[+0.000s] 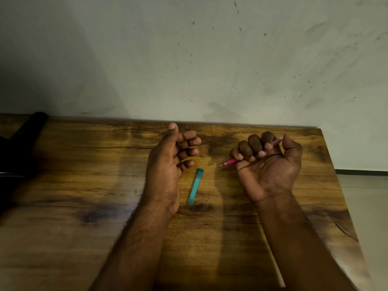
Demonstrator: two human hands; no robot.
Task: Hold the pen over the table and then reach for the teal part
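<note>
Gripping: our right hand (270,162) fists one pink pen (228,161), tip pointing left.
Left hand (172,158): loosely curled, empty.
Cap: one teal cap (195,186) between our hands on the table (73,206).

Under both hands lies a wooden table (88,206), its dark-grained top smooth with a dull sheen. Between the hands, the teal cap (195,186) looks like translucent plastic. The right hand (266,164) grips a glossy pink plastic pen (228,161).

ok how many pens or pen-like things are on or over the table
2. A pink pen is gripped in the right hand, tip pointing left. A teal pen-like stick lies on the wooden table between the hands, beside the empty left hand. None seems hidden.
</note>
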